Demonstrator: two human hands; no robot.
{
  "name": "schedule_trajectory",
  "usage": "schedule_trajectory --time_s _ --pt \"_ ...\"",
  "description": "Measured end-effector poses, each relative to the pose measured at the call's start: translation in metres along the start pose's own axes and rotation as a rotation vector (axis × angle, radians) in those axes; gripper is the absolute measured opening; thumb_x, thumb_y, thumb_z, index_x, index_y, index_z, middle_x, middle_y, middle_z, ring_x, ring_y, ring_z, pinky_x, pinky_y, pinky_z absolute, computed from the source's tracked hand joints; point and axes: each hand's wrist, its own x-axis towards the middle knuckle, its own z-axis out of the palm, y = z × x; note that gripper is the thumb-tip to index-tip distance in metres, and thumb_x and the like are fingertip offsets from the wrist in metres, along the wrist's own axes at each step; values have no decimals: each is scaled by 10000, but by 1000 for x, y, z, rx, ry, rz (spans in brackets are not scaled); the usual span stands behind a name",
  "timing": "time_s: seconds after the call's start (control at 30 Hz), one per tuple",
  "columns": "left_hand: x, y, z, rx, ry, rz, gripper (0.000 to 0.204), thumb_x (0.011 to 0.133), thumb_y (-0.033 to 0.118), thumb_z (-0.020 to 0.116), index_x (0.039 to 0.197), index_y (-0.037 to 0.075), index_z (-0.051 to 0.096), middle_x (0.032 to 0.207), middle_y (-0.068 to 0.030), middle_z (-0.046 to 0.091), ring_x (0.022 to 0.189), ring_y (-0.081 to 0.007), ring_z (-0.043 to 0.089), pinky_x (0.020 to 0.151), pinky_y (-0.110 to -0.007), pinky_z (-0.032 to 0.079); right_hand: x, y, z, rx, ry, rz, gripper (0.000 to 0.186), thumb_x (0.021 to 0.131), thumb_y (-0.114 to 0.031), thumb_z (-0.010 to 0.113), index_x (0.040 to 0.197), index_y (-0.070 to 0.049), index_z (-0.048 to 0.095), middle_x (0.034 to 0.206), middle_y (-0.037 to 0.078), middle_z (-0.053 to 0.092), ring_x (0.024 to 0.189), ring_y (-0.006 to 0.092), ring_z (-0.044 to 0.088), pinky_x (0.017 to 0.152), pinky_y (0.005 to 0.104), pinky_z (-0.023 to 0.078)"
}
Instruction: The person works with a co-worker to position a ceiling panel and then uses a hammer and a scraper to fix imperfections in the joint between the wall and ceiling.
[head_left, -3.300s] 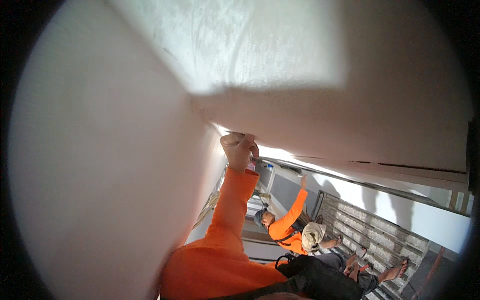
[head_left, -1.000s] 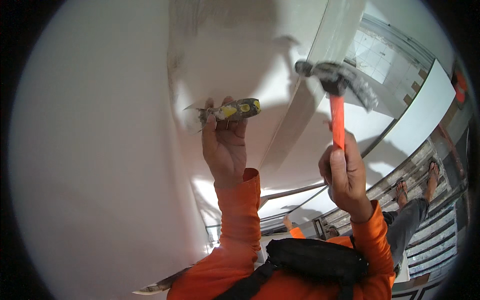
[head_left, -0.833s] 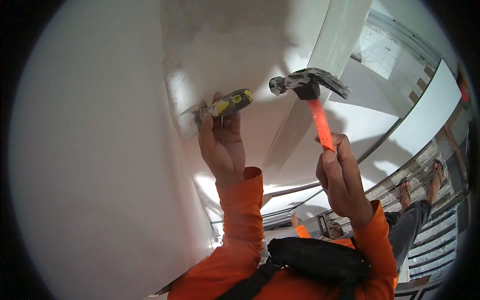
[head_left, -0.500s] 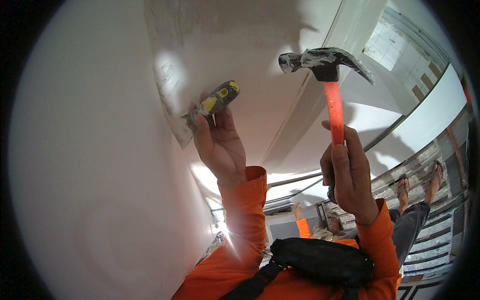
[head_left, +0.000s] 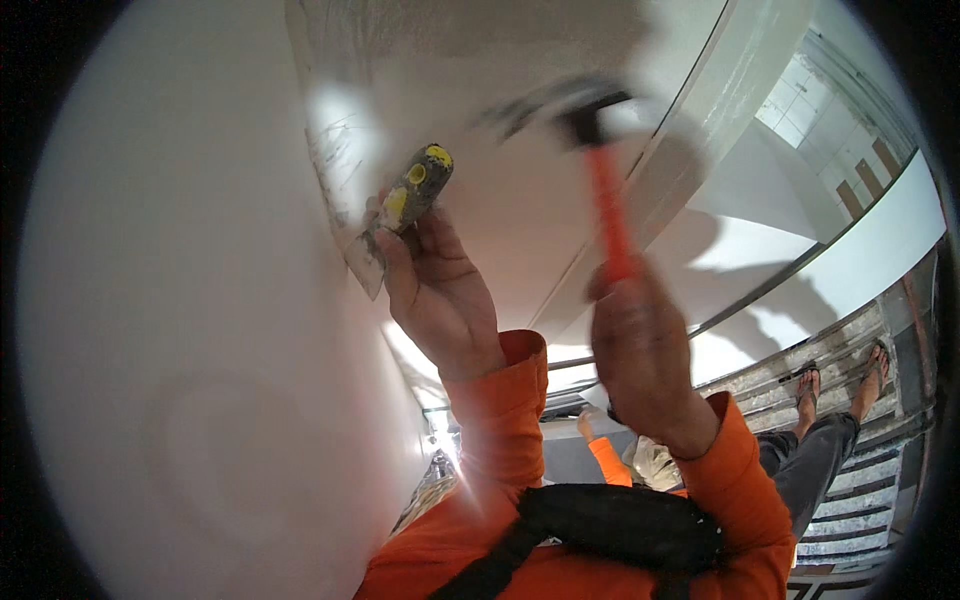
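Gripped in my left hand (head_left: 440,285) is a putty knife (head_left: 418,182) with a grey and yellow handle. Its blade sits against the corner where the white wall meets the surface overhead, and the handle's butt points up and to the right. My right hand (head_left: 645,345) is wrapped round the red handle of a claw hammer (head_left: 605,205). Motion smears the hammer's dark head, which is to the right of the putty knife's handle and apart from it. White residue marks the putty knife.
A smooth white wall (head_left: 190,300) fills the left side. A long beam-like strip (head_left: 690,130) crosses the surface overhead. Lower right, a co-worker's legs (head_left: 825,440) and bare feet show near slatted boards (head_left: 850,510). An orange-sleeved arm (head_left: 608,460) reaches up below. A bright lamp (head_left: 442,440) shines beside the wall.
The hammer has swung left toward the putty knife's handle, with my right hand moving left too. My left hand and the putty knife have shifted only slightly.
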Motion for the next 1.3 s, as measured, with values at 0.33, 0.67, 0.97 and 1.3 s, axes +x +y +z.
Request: schedule_trajectory --time_s 0.33,0.67,0.97,1.3 --pt "-1 7 -5 81 40 -49 348 1028 150 497 1330 -22 474 1319 -165 556 1212 -248 569 1066 -370 501 0 -2 -4 -71 -205 137 285 1059 -274 384 972 -24 489 615 49 478 521 120 476 479 323 377" --pt "-2 19 1 32 64 -33 374 1029 154 501 1356 -20 448 1355 -143 531 1215 -237 562 1084 -363 486 1 3 6 11 7 75 295 1050 -281 412 987 -4 491 596 64 500 489 179 489 462 342 372" --pt "-1 12 -1 25 72 -2 388 1028 140 501 1368 -34 433 1356 -153 527 1231 -228 553 1095 -345 474 1 -12 2 3 130 34 397 1080 -334 273 990 -16 493 566 -1 466 428 97 458 413 252 419" --pt "0 14 1 -20 48 -30 377 1030 117 483 1364 -48 426 1337 -155 542 1222 -215 557 1083 -332 486 4 -8 3 248 187 38 303 1069 -280 379 903 -47 476 593 -13 444 464 90 438 436 275 357"
